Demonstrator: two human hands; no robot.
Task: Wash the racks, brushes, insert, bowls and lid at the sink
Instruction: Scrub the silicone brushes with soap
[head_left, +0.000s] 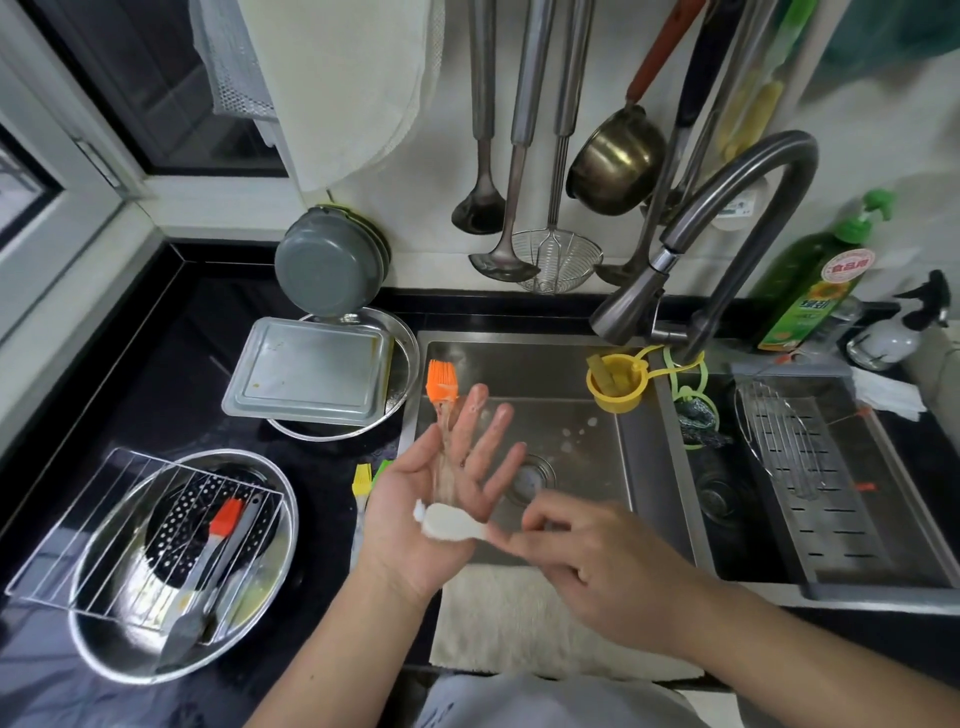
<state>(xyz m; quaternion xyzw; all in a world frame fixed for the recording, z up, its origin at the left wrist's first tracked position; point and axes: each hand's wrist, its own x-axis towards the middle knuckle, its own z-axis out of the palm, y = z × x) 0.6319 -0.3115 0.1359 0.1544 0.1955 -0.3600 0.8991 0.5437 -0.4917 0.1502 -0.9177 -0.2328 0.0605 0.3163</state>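
A silicone brush with orange bristles (441, 387) and a clear handle lies along my left hand (441, 499), which is held palm up over the sink's left edge with straight fingers. My right hand (587, 561) pinches the white end of the brush handle (449, 522) at the heel of the left palm. On the counter at left, a steel bowl (104, 639) holds a wire rack (78, 540), a black perforated insert (176, 525) and a red brush (226, 517). A rectangular metal lid (311, 374) rests in a second steel bowl (408, 353).
Yellow and green brushes (363, 478) lie on the counter by my left wrist. The sink (561, 395) sits under a curved faucet (727, 234). An oval wire rack (784, 441) lies in the right drainer tray. Grey bowls (327, 265), a soap bottle (810, 291) and a towel (519, 623) are nearby.
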